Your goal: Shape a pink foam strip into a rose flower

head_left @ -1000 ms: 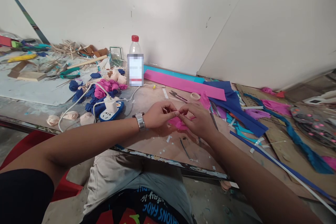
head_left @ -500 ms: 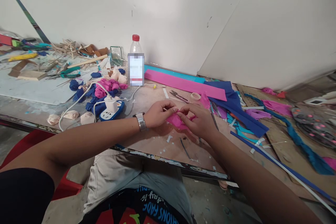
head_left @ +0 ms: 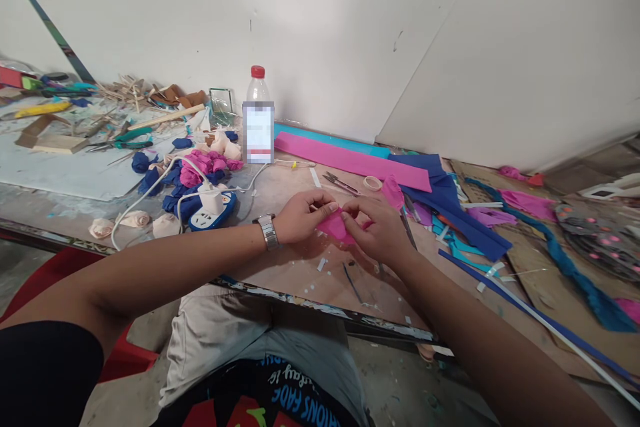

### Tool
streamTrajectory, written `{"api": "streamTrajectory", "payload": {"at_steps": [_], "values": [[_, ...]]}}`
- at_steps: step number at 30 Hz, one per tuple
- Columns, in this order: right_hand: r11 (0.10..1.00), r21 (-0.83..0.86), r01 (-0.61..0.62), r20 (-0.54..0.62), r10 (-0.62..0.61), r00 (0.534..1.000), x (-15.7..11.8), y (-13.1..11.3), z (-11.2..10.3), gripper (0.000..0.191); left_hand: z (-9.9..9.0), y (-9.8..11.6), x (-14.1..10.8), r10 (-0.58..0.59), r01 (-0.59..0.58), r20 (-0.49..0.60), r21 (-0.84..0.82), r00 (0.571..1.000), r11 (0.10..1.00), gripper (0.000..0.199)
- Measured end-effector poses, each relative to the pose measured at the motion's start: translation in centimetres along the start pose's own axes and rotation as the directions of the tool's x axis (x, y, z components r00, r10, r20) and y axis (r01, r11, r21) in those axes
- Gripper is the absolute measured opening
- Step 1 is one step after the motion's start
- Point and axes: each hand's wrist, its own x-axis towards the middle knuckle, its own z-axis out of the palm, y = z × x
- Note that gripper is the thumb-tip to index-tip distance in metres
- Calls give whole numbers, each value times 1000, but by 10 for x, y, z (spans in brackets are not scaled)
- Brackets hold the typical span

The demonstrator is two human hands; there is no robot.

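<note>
Between my two hands is a small piece of pink crepe paper (head_left: 336,227), held just above the table. My left hand (head_left: 306,217), with a metal watch (head_left: 269,232) on its wrist, pinches the paper's left edge between thumb and fingers. My right hand (head_left: 374,227) pinches the same piece from the right, its thumb and fingertips close to the left thumb. Beyond the hands lie small thread snips (head_left: 343,183), a roll of tape (head_left: 373,183) and a crumpled pink paper scrap (head_left: 393,192).
A red-capped bottle (head_left: 257,83) stands at the back behind a phone (head_left: 259,133). Crumpled paper flowers (head_left: 203,167) and a corded power strip (head_left: 214,213) are at left. A long pink paper strip (head_left: 350,161) and dark blue paper (head_left: 465,220) lie to the right.
The pink crepe paper between my fingers looks slightly flatter and more spread out. Both hands stay in nearly the same place, still pinching it.
</note>
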Motion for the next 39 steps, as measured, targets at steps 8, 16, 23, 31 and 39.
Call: {"api": "streamTrajectory", "payload": {"at_steps": [8, 16, 23, 31, 39], "values": [[999, 5, 39, 53, -40, 998, -2, 3, 1, 19, -1, -4, 2, 7, -8, -42, -26, 999, 1000, 34], [998, -67, 21, 18, -19, 1000, -1, 5, 3, 10, -1, -5, 2, 3, -5, -94, -24, 996, 1000, 36], [998, -59, 4, 14, -3, 1000, 0, 4, 2, 14, 0, -2, 1, 21, -20, -54, 15, 998, 1000, 37], [1000, -31, -2, 23, 3, 1000, 0, 1, 1, 19, 2, -6, -2, 32, -32, 7, 12, 999, 999, 36], [999, -40, 6, 7, -6, 1000, 0, 2, 2, 16, 2, -7, -2, 19, -19, 14, 31, 1000, 999, 37]]}}
